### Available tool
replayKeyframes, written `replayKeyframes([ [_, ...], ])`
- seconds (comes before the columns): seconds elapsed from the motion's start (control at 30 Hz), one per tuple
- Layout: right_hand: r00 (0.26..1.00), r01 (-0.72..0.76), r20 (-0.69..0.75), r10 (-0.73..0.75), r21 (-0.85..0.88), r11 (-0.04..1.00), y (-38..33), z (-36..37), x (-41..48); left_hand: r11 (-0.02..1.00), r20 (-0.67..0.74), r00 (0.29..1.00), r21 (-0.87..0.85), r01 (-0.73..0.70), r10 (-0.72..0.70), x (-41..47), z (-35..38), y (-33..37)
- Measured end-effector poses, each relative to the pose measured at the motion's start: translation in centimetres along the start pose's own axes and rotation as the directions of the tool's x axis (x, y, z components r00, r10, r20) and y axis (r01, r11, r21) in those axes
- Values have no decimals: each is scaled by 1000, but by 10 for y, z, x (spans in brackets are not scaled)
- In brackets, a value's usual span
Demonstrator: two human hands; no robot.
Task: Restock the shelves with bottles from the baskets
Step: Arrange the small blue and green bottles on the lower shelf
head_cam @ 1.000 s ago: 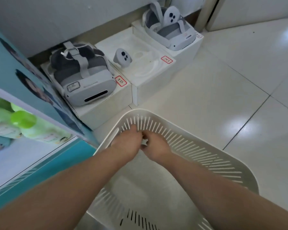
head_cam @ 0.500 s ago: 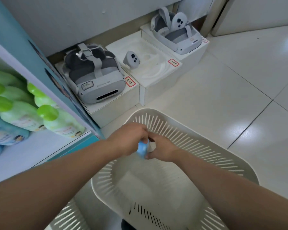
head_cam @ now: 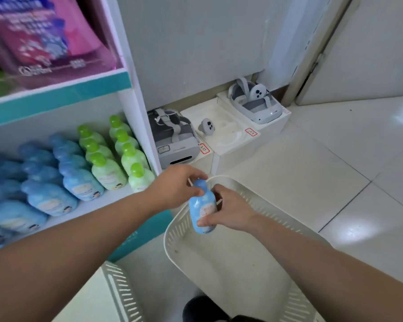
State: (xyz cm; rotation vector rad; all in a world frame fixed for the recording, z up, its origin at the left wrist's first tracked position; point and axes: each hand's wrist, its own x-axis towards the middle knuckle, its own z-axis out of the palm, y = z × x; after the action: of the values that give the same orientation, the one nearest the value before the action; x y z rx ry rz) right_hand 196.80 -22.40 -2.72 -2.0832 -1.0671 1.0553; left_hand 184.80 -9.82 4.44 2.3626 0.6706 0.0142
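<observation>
Holding one small blue plastic bottle (head_cam: 202, 209) above the white slotted basket (head_cam: 247, 259), left hand (head_cam: 175, 185) pinching its cap, right hand (head_cam: 230, 211) wrapped round its body. Honestly the packed shelf (head_cam: 98, 205) looks tight, so squeezing it in could topple those blue bottles (head_cam: 56, 182).

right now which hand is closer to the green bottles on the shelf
Left. The left hand grips the blue bottle's cap just right of the green bottles; the right hand holds its body, farther right over the basket.

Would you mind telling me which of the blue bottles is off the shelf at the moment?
The blue bottle held by both hands above the white basket; all others stand on the shelf.
</observation>
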Motion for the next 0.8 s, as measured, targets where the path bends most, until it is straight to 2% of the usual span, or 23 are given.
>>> replayKeyframes([
  [0.13, 997, 64, -43, -67, -63, 996, -37, 1, -12, 999, -56, 998, 26, 29, -28, -30, -32, 8],
  [0.27, 975, 216, 72, -210, -89, 972, -115, 29, -30, 996, -185, 979, 8, 89, -86, -97, -93, -14],
  [0.53, 960, 280, 71, -271, -192, 941, -133, 36, -30, 994, -254, 961, -35, 105, -110, -113, -104, -16],
  [0.8, 925, 378, 125, -358, -212, 901, -195, 111, -16, 950, -407, 860, -78, 301, -307, -177, -138, -73],
])
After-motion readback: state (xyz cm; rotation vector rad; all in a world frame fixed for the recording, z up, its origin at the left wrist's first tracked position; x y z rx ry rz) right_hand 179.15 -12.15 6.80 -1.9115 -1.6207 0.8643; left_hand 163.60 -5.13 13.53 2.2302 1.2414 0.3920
